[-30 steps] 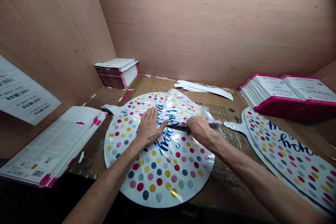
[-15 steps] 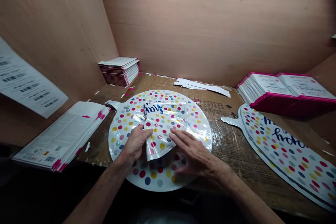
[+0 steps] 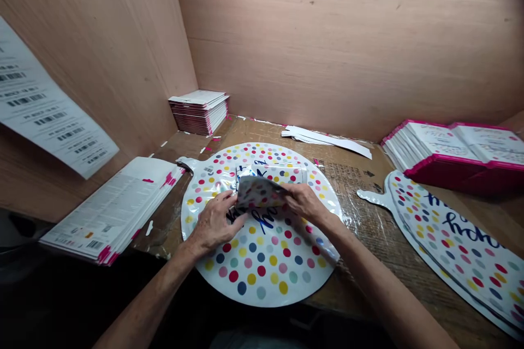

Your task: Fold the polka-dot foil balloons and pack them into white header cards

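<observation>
Balloon: folded foil balloon [image 3: 268, 188], pinched between both hands above flat dotted balloon [image 3: 262, 240].
Left hand [image 3: 215, 221]: fingers clamp its left edge.
Right hand [image 3: 303, 202]: fingertips grip right fold.
Handling: likely light, slick, springy; hold at creases.

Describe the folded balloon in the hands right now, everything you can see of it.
The folded balloon is shiny white foil with coloured dots, doubled over into a small flat packet. It lies on top of a flat round balloon of the same print with dark blue script. The left hand holds its near left edge and the right hand pinches its right side. A dotted strip of it shows behind the fingers.
</observation>
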